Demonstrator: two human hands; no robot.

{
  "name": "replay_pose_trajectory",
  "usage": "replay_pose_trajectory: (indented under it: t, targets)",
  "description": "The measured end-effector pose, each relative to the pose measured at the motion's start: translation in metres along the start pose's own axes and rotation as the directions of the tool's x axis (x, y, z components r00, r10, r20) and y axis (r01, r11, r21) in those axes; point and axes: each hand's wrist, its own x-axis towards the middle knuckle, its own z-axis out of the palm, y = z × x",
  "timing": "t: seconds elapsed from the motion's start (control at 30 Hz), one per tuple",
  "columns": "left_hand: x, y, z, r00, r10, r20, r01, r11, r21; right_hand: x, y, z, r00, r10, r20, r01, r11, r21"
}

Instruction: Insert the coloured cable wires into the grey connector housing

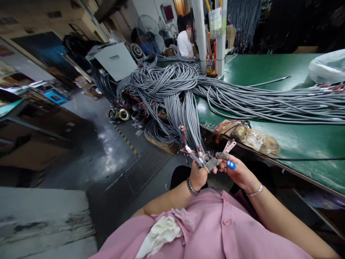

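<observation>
My left hand [198, 176] is closed around the ends of several grey cables [192, 155]. Thin coloured wires [183, 133] fan out from their stripped ends, some with white sleeves. A grey covering wraps its thumb. Close beside it, my right hand [241, 174] has its fingers drawn together at the wire ends, also with a grey covering on a finger. A blue piece [231, 164] shows at the right fingers; whether it is a wrap or a handle is unclear. A pale pink piece with holes [230, 146] sticks up behind them. What the right fingertips pinch is hidden.
A large grey cable bundle [167, 79] drapes over the green table [309, 144] and its left end. A taped wooden block [250, 138] sits at the table's near edge. A clear plastic bag [327, 66] lies at right. Another person [185, 43] is behind, near a fan [151, 32].
</observation>
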Motion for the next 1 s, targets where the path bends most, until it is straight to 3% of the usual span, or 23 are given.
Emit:
replay_pose_trajectory:
  t: [0.17, 0.27, 0.53, 0.83, 1.0]
  targets:
    - [0.001, 0.003, -0.002, 0.995, 0.043, 0.087, -0.04, 0.998, -0.042, 0.007, -0.005, 0.014, 0.999, -0.033, 0.014, 0.034, 0.996, -0.084]
    - [0.002, 0.009, -0.002, 0.991, 0.043, 0.126, -0.04, 0.999, -0.024, 0.01, -0.005, 0.019, 0.998, -0.05, -0.044, 0.044, 0.991, -0.123]
    - [0.001, 0.02, -0.003, 0.987, 0.024, 0.158, -0.033, 0.998, 0.058, 0.011, -0.001, 0.022, 0.993, -0.063, -0.097, 0.056, 0.996, -0.075]
    - [0.004, 0.017, -0.002, 0.978, 0.055, 0.203, -0.049, 0.998, -0.038, 0.011, 0.0, 0.019, 0.995, -0.043, -0.094, 0.043, 0.999, -0.007]
    - [0.003, 0.02, -0.002, 0.983, 0.056, 0.173, -0.055, 0.998, -0.009, 0.01, 0.001, 0.018, 0.978, -0.072, -0.195, 0.063, 0.997, -0.051]
